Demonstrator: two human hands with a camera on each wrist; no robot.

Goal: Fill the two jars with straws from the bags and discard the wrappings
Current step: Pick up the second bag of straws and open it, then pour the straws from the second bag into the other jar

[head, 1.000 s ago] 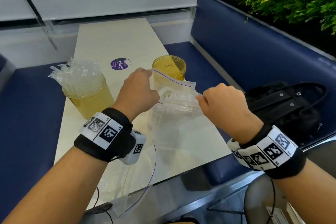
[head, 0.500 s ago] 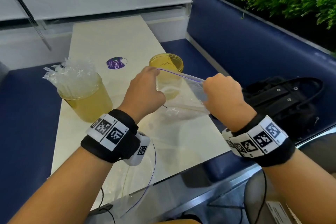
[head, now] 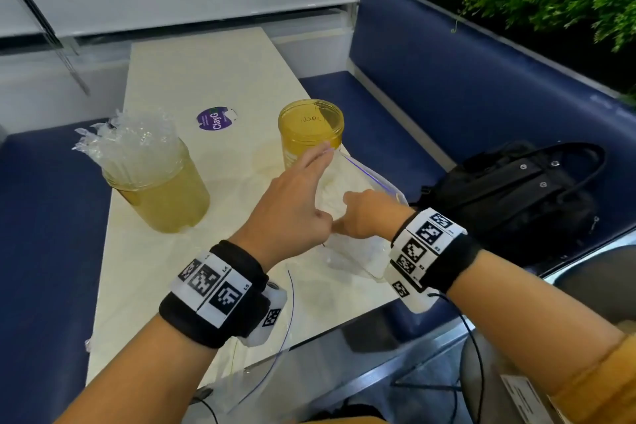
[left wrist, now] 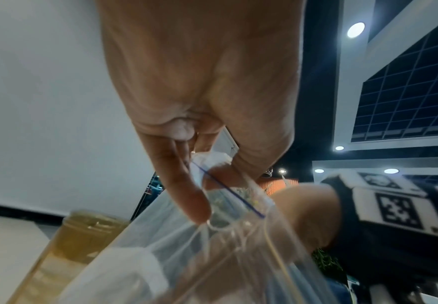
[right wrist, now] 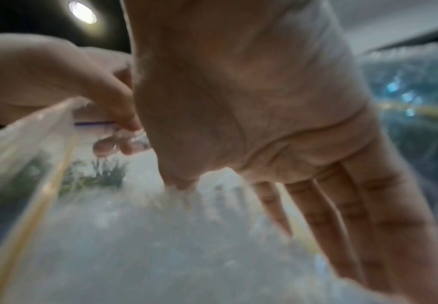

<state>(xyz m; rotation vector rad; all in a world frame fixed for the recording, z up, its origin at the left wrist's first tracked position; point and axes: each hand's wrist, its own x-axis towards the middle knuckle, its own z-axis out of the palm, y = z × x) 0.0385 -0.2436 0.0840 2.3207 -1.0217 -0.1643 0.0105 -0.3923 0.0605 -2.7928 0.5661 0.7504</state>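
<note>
Holding the zip bag [head: 361,189] open with our left hand [head: 296,206] pinching its rim beside the empty amber jar [head: 311,134], we slide our right hand [head: 366,217], fingers straight, inside toward the wrapped straws [right wrist: 161,236], which we judge must next be gathered and lifted out.

Both your hands are at the bag mouth.
Your left hand [head: 292,206] pinches the bag [head: 358,251] rim between thumb and fingers [left wrist: 186,197]; your right hand [head: 368,217] reaches inside it, fingers [right wrist: 342,216] straight.
</note>
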